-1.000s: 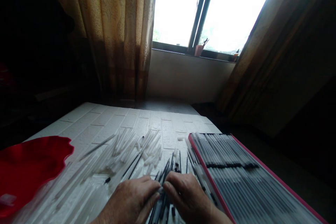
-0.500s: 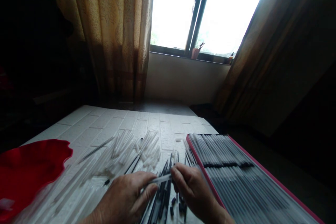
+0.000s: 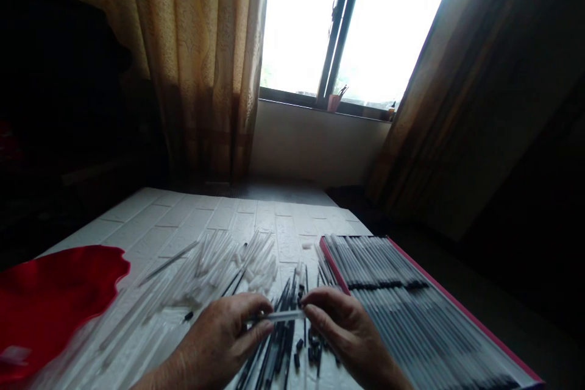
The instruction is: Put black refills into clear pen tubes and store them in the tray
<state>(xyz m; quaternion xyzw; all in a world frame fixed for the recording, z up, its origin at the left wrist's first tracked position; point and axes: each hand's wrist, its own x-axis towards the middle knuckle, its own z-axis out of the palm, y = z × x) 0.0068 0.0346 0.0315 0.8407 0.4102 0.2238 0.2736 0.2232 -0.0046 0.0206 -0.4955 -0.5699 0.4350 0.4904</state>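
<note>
A translucent pen barrel point(image 3: 287, 315) is held nearly level between my two hands. My left hand point(image 3: 223, 332) pinches its left end between thumb and fingers. At the other end, the thumb and fingertips of my right hand point(image 3: 342, 329) close on the barrel's tip; whether they also hold a small part there is hidden. Below the barrel lies a bundle of thin dark pen refills point(image 3: 280, 347). Small black plugs point(image 3: 313, 353) are scattered beside my right hand. Clear empty barrels point(image 3: 214, 262) and small whitish caps point(image 3: 262, 277) lie in a loose pile beyond my left hand.
On the right stands a red-edged box point(image 3: 336, 262) filled with rows of pens point(image 3: 411, 323). A red scalloped tray point(image 3: 50, 304) sits at the left. The white brick-patterned table cover point(image 3: 183, 210) reaches back toward a curtained window point(image 3: 301, 18).
The barrel has turned from slanted to nearly level, and more of it shows between my hands. My right fingers have shifted to its end and arch more. The view has tilted slightly.
</note>
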